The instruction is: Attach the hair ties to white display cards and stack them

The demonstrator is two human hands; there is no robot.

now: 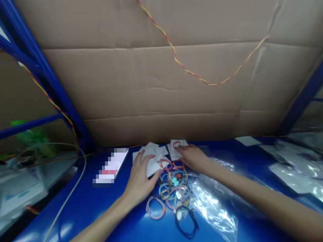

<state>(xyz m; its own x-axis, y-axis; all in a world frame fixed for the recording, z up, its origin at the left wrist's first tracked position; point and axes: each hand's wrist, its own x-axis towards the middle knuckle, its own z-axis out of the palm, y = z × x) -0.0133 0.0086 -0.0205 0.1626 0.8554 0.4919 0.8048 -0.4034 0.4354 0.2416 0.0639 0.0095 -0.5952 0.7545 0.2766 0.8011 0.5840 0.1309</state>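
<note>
My left hand (142,179) is curved around a white card (152,167), with the thumb at its lower right corner and a finger near its upper edge. More white cards (151,148) lie loosely fanned behind it. My right hand (193,156) has its fingers closed together at a red hair tie (177,144), which rests on another white card (174,154). Between my hands and nearer to me lies a pile of colourful hair ties (175,188), some with small ornaments. A pink hair tie (155,208) and a black hair tie (187,222) lie at its near edge.
Clear plastic bags (214,201) lie under and beside my right forearm. A phone-like, pixelated flat thing (112,166) lies left on the blue table (101,201). Cardboard (164,94) and blue posts (50,74) stand behind. Bagged white items (297,168) lie right; a cable (73,191) curves left.
</note>
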